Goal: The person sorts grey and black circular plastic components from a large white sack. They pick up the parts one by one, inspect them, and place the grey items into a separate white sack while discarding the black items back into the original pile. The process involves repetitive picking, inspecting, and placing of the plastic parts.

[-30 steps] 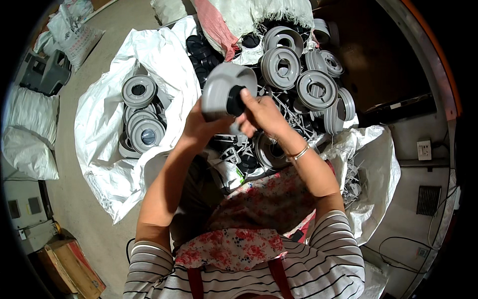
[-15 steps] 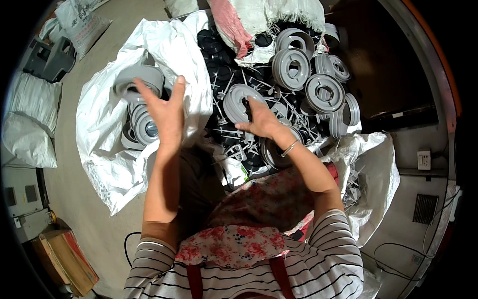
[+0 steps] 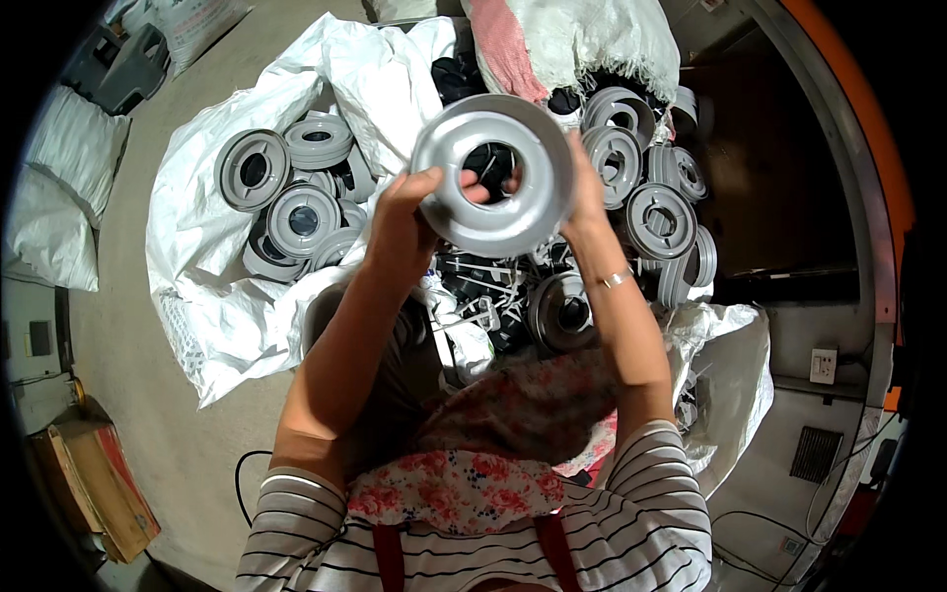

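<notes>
A grey round plastic part [image 3: 541, 178], ring-shaped with a wide rim and a centre hole, is raised in front of me over the pile. My left hand [image 3: 402, 212] grips its left edge, with the thumb on the face and fingertips showing through the hole. Around the right edge is my right hand [image 3: 584, 187], its fingers largely hidden behind the part. To the left, several similar grey rings [image 3: 301, 219] lie in an open white woven sack [image 3: 212, 316]. More grey rings [image 3: 659, 219] are heaped on the right side of the pile.
Black parts and thin white plastic pieces [image 3: 483, 286] fill the pile below my hands. A white and pink sack [image 3: 592, 39] lies at the far side. Another open sack [image 3: 740, 365] stands at right. A cardboard box [image 3: 99, 483] and a grey plastic object [image 3: 118, 74] are at left.
A ring that was dropping from my left hand now rests in the left sack. My right hand has lifted a ring off the pile, and my left hand has moved right onto it.
</notes>
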`<action>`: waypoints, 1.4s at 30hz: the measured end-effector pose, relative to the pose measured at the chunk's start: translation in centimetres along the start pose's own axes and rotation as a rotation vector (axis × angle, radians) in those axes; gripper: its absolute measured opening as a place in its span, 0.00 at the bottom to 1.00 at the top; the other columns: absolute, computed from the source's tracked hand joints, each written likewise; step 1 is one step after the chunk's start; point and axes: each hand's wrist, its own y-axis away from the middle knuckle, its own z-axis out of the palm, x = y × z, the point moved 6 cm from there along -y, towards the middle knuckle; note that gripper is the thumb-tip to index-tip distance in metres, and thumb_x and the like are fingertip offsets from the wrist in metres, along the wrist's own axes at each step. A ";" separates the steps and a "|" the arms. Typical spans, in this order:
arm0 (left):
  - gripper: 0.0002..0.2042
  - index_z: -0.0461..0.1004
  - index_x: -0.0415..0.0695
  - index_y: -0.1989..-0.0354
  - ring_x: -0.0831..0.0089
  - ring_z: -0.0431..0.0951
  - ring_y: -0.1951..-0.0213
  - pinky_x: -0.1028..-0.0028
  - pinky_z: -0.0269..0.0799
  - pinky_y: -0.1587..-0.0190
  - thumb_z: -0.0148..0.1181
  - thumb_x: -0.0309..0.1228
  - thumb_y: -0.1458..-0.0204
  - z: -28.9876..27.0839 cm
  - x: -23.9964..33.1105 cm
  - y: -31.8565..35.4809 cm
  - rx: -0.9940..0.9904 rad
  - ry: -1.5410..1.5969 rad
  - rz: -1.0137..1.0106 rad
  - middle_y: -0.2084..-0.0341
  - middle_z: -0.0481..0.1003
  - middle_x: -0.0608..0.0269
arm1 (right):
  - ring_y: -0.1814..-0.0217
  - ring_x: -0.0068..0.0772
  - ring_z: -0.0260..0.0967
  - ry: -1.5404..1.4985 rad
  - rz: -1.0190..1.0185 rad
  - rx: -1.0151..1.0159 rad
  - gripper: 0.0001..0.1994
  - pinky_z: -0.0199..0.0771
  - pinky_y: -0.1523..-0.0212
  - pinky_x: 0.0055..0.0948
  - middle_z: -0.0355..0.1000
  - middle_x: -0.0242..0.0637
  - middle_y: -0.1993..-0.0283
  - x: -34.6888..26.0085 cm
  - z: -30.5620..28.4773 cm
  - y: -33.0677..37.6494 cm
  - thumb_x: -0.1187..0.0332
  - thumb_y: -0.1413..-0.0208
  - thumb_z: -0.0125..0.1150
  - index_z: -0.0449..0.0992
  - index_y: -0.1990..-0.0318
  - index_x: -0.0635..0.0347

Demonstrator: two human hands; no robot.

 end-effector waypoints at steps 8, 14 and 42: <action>0.22 0.68 0.36 0.53 0.71 0.76 0.63 0.71 0.74 0.59 0.64 0.31 0.56 -0.8 2.6 -1.6 0.219 -0.128 0.339 0.63 0.74 0.58 | 0.44 0.49 0.67 1.544 -0.105 -0.114 0.21 0.66 0.43 0.38 0.69 0.52 0.47 14.4 -8.2 -12.6 0.72 0.49 0.47 0.70 0.45 0.61; 0.28 0.64 0.37 0.48 0.69 0.74 0.60 0.71 0.72 0.55 0.67 0.28 0.59 -2.6 3.7 -0.6 0.274 -0.226 0.373 0.59 0.71 0.57 | 0.51 0.47 0.67 1.907 -0.190 -0.521 0.14 0.70 0.50 0.38 0.68 0.44 0.60 13.2 -3.2 -7.6 0.71 0.55 0.55 0.76 0.58 0.62; 0.15 0.72 0.35 0.58 0.74 0.77 0.71 0.75 0.75 0.70 0.64 0.26 0.53 3.5 -4.4 1.0 -0.261 -0.406 -0.329 0.70 0.75 0.62 | 0.47 0.51 0.60 1.579 -0.718 -0.226 0.34 0.67 0.47 0.39 0.62 0.51 0.52 -3.4 3.0 11.2 0.72 0.65 0.71 0.62 0.47 0.67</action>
